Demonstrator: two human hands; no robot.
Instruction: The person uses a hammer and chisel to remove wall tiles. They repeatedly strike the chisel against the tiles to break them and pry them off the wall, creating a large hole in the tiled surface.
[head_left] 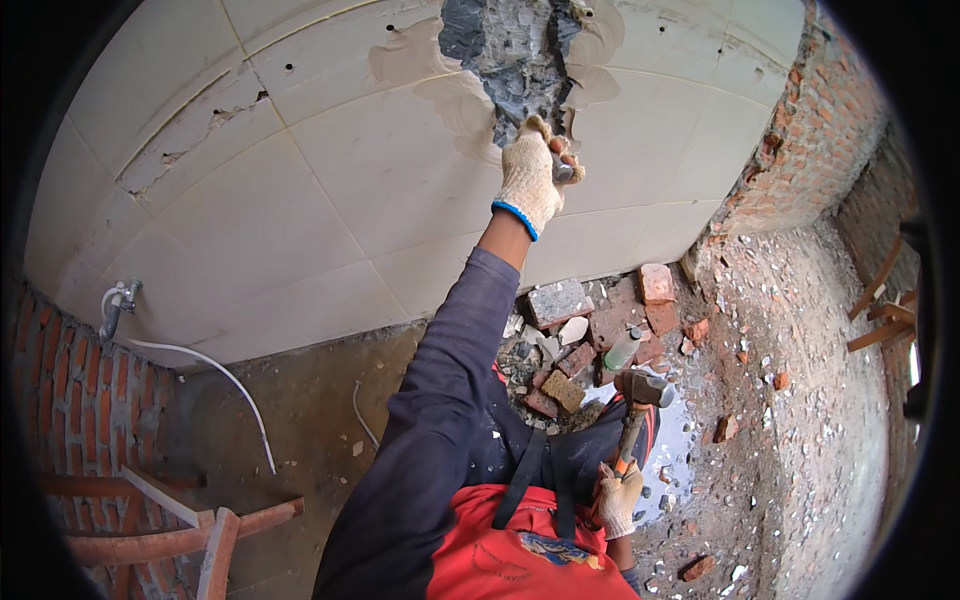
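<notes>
My left hand (527, 180), in a cream knit glove with a blue cuff, reaches out to the tiled wall. Its fingers are wrapped round a chisel (566, 173), whose grey butt end shows; the tip is hidden by the hand. Just beyond it, a broken strip of bare grey masonry (518, 55) runs up between the tiles, with pale smears on both sides. Low at my right side, my right hand (617, 497), gloved too, grips the handle of a hammer (646, 390). The steel head points up and away from the wall's broken strip.
Bricks and rubble (575, 360) lie at the wall's foot, with a clear greenish bottle (623, 348) among them. A wooden frame (215, 535) stands lower left. A white hose (235, 385) hangs near a wall tap (122, 297). Debris covers the floor at right (770, 480).
</notes>
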